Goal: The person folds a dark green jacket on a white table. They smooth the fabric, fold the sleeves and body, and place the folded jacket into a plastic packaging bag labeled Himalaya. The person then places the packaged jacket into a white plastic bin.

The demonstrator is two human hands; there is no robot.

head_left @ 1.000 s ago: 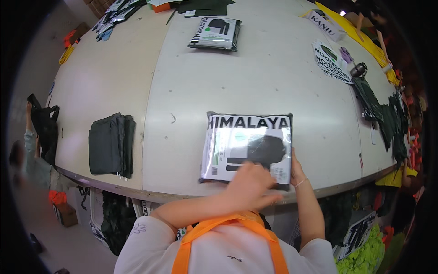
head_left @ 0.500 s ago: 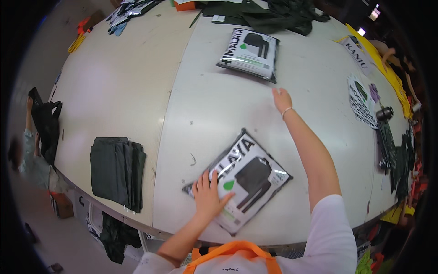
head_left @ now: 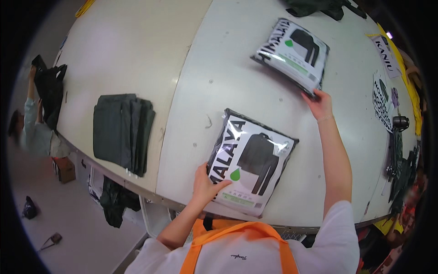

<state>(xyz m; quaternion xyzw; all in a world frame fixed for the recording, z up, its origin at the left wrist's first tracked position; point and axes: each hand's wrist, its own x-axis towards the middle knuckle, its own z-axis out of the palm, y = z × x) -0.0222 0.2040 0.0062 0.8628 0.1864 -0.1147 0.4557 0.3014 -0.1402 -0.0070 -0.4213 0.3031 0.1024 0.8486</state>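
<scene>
In front of me on the table lies a clear-bagged garment pack [head_left: 255,160], its white insert picturing a dark jacket and trousers. My left hand [head_left: 207,185] grips its lower left edge, thumb on top and the other fingers mostly hidden at the side. Farther off to the right is a second garment pack [head_left: 296,57] of the same kind, turned at a slant. My right hand [head_left: 319,106] has closed on its near corner, thumb and fingers pinching the dark plastic edge.
Folded dark green garments [head_left: 121,132] are stacked at the left table edge. A dark garment [head_left: 319,5] lies at the far side. Along the right edge are printed sheets [head_left: 382,102] and a dark cylindrical object [head_left: 401,122]. At far left a person [head_left: 34,123] handles a dark garment [head_left: 49,86].
My right hand has reached the far pack and taken hold of its near corner. The near pack has turned straighter, and my left hand has shifted from its face to its edge. The view has shifted.
</scene>
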